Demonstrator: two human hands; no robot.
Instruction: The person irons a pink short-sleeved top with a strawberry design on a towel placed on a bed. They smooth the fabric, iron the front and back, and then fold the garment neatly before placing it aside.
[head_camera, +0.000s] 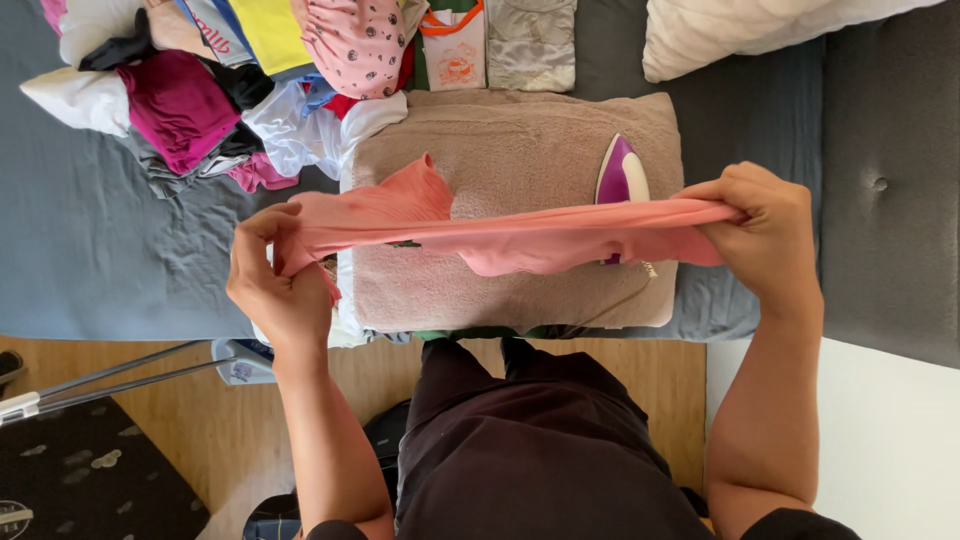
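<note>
A big grey bed (90, 250) fills most of the view from above. Its dark grey side (890, 180) runs down the right. A white pillow (740, 30) lies at the top right corner.

On the bed, in the middle, lies a brown towel (520, 150), spread flat like a pad. At the top left sits a heap of clothes (230, 90) in many colours: dark pink, white, yellow, black and a spotted pink one. Two folded tops (495, 45) lie side by side just past the far edge of the towel.

The person stands at the near edge of the bed in dark clothes, over a wood floor (215, 430). A dark mat (80, 480) lies on the floor at the bottom left, with thin metal legs (120, 375) crossing above it.

A pink cloth (520, 238) is held up in the air over the towel, pulled out long between both hands. It hangs near the front part of the towel and does not seem to touch it. One corner of it sticks up near the left side.

The left hand (280, 280) grips the left end, fingers curled in and pinching the cloth. The right hand (765, 235) grips the right end, fingers pressed together in a fist around the bunched cloth.

A purple and white iron (621, 175) sits on the right part of the towel. The pink cloth hides its near end.
</note>
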